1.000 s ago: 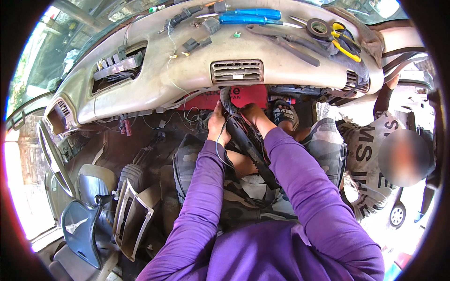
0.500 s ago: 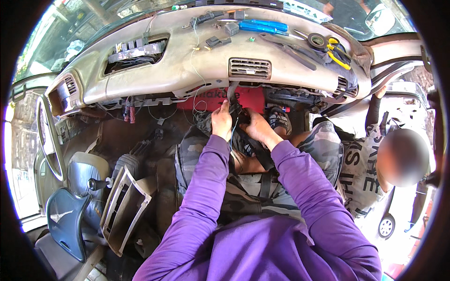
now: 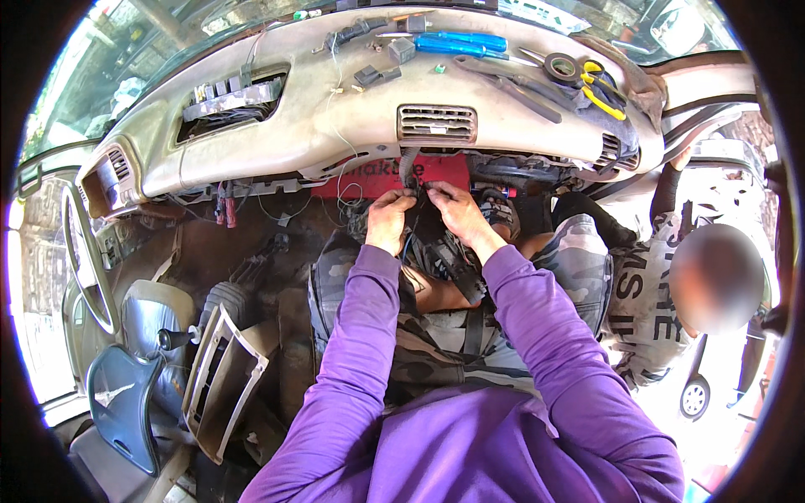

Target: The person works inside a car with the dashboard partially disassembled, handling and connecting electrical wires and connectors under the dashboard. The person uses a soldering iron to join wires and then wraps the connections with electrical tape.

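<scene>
Both of my hands are together below the dashboard's front edge, above my lap. My left hand (image 3: 389,220) has its fingers closed at the left side of a dark wire bundle (image 3: 408,170) hanging from under the dash. Opposite it, my right hand (image 3: 459,216) pinches the same dark wiring between thumb and fingers. Exactly which strands each hand grips is too small to make out. Behind the hands lies a red panel (image 3: 356,178) with dark print. A thin pale wire (image 3: 340,126) runs down over the dash to the left of the bundle.
On the beige dashboard (image 3: 335,138) lie blue screwdrivers (image 3: 461,44), black tape (image 3: 563,69), yellow-handled scissors (image 3: 605,99) and small black relays (image 3: 376,77). A loose trim frame (image 3: 222,381) stands at left, near the steering wheel (image 3: 90,251). Another person (image 3: 654,302) is close at right.
My hands have moved slightly closer to the hanging bundle. The left fingers, stretched upward before, are now bent in on the wiring. The right hand has risen a little.
</scene>
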Demonstrator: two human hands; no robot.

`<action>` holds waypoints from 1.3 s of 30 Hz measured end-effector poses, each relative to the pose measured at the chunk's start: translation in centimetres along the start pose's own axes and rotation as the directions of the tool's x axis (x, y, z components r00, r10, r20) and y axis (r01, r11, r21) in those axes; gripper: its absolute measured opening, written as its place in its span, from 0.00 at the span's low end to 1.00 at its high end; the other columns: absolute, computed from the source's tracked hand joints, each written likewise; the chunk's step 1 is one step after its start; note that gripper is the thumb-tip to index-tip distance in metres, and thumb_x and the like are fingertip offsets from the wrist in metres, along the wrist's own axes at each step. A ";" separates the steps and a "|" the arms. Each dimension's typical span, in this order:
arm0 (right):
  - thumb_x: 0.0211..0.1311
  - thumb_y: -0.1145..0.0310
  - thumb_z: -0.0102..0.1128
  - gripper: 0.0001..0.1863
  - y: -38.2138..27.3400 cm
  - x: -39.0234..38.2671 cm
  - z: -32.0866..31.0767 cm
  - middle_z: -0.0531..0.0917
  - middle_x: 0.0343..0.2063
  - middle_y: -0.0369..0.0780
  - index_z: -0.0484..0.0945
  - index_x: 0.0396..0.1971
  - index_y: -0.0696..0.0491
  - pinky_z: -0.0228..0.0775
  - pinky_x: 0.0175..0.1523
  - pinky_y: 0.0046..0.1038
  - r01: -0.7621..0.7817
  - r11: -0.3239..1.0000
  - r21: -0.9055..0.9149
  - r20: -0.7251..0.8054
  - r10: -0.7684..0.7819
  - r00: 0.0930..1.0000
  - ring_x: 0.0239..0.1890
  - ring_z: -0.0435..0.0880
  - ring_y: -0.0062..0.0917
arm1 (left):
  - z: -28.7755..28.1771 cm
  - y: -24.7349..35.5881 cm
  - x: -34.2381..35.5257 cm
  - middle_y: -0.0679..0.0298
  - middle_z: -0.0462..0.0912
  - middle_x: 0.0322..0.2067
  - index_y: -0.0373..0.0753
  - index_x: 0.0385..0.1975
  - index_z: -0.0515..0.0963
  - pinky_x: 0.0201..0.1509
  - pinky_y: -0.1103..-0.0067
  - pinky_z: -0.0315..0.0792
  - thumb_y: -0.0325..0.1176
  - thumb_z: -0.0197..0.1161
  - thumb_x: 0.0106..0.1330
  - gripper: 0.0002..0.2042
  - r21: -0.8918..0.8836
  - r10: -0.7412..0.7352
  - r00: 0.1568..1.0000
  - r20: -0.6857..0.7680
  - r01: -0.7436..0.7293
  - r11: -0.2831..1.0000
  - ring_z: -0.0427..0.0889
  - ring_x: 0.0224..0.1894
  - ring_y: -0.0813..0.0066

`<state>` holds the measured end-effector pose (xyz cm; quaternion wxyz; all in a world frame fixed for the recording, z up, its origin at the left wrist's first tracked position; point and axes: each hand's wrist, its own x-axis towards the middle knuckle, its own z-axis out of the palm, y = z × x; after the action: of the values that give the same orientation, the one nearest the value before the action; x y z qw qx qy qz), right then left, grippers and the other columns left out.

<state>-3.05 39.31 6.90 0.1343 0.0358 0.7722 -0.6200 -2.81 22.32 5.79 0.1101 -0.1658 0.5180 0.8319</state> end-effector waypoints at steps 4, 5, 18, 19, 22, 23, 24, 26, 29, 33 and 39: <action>0.67 0.65 0.59 0.26 -0.4 0.4 -0.7 0.83 0.52 0.51 0.73 0.63 0.59 0.71 0.59 0.27 0.071 0.986 -0.152 0.025 -0.068 0.997 0.54 0.83 0.31 | 1.0 1.1 -0.9 0.54 0.85 0.51 0.29 0.57 0.78 0.56 0.79 0.74 0.24 0.58 0.64 0.20 0.489 0.116 0.990 0.083 -0.142 0.861 0.82 0.49 0.71; 0.66 0.65 0.59 0.27 -0.7 0.4 -0.7 0.83 0.53 0.53 0.72 0.64 0.60 0.72 0.58 0.28 0.111 0.976 -0.187 0.043 -0.105 0.994 0.54 0.84 0.32 | 0.6 0.7 -0.7 0.54 0.85 0.51 0.29 0.58 0.78 0.57 0.79 0.73 0.24 0.57 0.63 0.21 0.505 0.144 0.983 0.118 -0.184 0.843 0.82 0.50 0.70; 0.59 0.67 0.64 0.22 -0.1 2.6 -2.0 0.87 0.41 0.50 0.79 0.53 0.59 0.76 0.50 0.31 0.086 0.970 -0.228 0.038 -0.079 0.996 0.44 0.87 0.35 | 0.7 -2.1 0.4 0.59 0.85 0.46 0.33 0.51 0.81 0.50 0.79 0.75 0.21 0.53 0.51 0.24 0.248 0.243 0.967 0.072 -0.253 0.935 0.82 0.41 0.73; 0.58 0.67 0.65 0.22 0.0 2.7 -1.8 0.87 0.39 0.49 0.80 0.52 0.59 0.76 0.49 0.31 0.140 0.971 -0.192 0.006 -0.141 0.990 0.43 0.88 0.35 | 0.9 -2.7 0.5 0.61 0.85 0.44 0.33 0.49 0.81 0.47 0.80 0.75 0.20 0.53 0.51 0.23 0.212 0.260 0.964 0.054 -0.265 0.940 0.81 0.38 0.74; 0.58 0.67 0.65 0.19 0.3 3.0 -1.5 0.88 0.34 0.49 0.81 0.49 0.58 0.77 0.46 0.32 0.226 0.966 -0.125 -0.053 -0.234 0.971 0.38 0.88 0.36 | 1.5 -2.4 0.3 0.55 0.80 0.45 0.35 0.50 0.79 0.56 0.72 0.72 0.18 0.51 0.52 0.23 0.469 0.395 0.911 0.117 -0.401 0.787 0.78 0.47 0.62; 0.58 0.68 0.65 0.18 0.1 2.8 -1.4 0.87 0.33 0.49 0.81 0.48 0.58 0.77 0.45 0.33 0.204 0.972 -0.120 -0.038 -0.210 0.977 0.37 0.88 0.37 | 1.6 -1.9 -0.1 0.53 0.78 0.47 0.36 0.52 0.78 0.59 0.71 0.71 0.18 0.51 0.53 0.24 0.589 0.443 0.883 0.157 -0.443 0.676 0.77 0.50 0.58; 0.58 0.68 0.65 0.18 -0.2 2.6 -1.3 0.87 0.31 0.49 0.81 0.48 0.58 0.77 0.43 0.33 0.181 0.977 -0.115 -0.022 -0.185 0.982 0.35 0.88 0.37 | 1.9 -1.4 -0.4 0.51 0.76 0.49 0.38 0.54 0.76 0.61 0.69 0.69 0.18 0.52 0.53 0.26 0.633 0.458 0.871 0.180 -0.459 0.624 0.74 0.53 0.55; 0.60 0.69 0.65 0.17 -0.8 2.3 -1.0 0.87 0.32 0.45 0.81 0.48 0.59 0.76 0.43 0.28 0.206 0.967 -0.149 -0.017 -0.210 0.977 0.35 0.85 0.27 | 2.2 -0.7 -1.0 0.47 0.71 0.53 0.40 0.60 0.70 0.66 0.66 0.65 0.18 0.53 0.52 0.30 0.712 0.485 0.845 0.226 -0.483 0.510 0.70 0.58 0.49; 0.65 0.66 0.66 0.13 -0.4 3.0 0.1 0.85 0.27 0.40 0.81 0.42 0.60 0.73 0.39 0.27 0.199 0.971 -0.135 -0.122 -0.216 0.969 0.30 0.80 0.20 | 2.6 -0.5 -1.1 0.46 0.67 0.57 0.42 0.66 0.62 0.69 0.65 0.63 0.17 0.56 0.50 0.37 0.698 0.544 0.830 0.125 -0.464 0.546 0.67 0.61 0.50; 0.69 0.72 0.62 0.05 0.8 4.3 0.1 0.81 0.23 0.38 0.81 0.34 0.57 0.69 0.35 0.28 0.130 0.986 0.104 -0.300 -0.094 0.949 0.26 0.75 0.18 | 3.0 -0.2 -0.9 0.49 0.69 0.58 0.40 0.70 0.57 0.57 0.71 0.74 0.16 0.60 0.52 0.40 0.056 0.145 0.987 -0.066 -0.141 0.988 0.78 0.50 0.62; 0.65 0.71 0.41 0.19 5.7 6.7 -2.3 0.85 0.45 0.50 0.80 0.48 0.60 0.75 0.50 0.36 -0.340 0.923 0.182 -0.442 0.386 0.810 0.49 0.85 0.38 | 1.1 -0.4 -0.4 0.54 0.76 0.52 0.41 0.74 0.52 0.54 0.71 0.77 0.13 0.56 0.55 0.43 -0.177 0.072 0.997 0.021 -0.067 0.982 0.81 0.46 0.66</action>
<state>-8.62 42.12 0.23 0.0573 0.3380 0.7301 -0.5911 -2.49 23.46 6.11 0.0729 -0.1455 0.4465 0.8799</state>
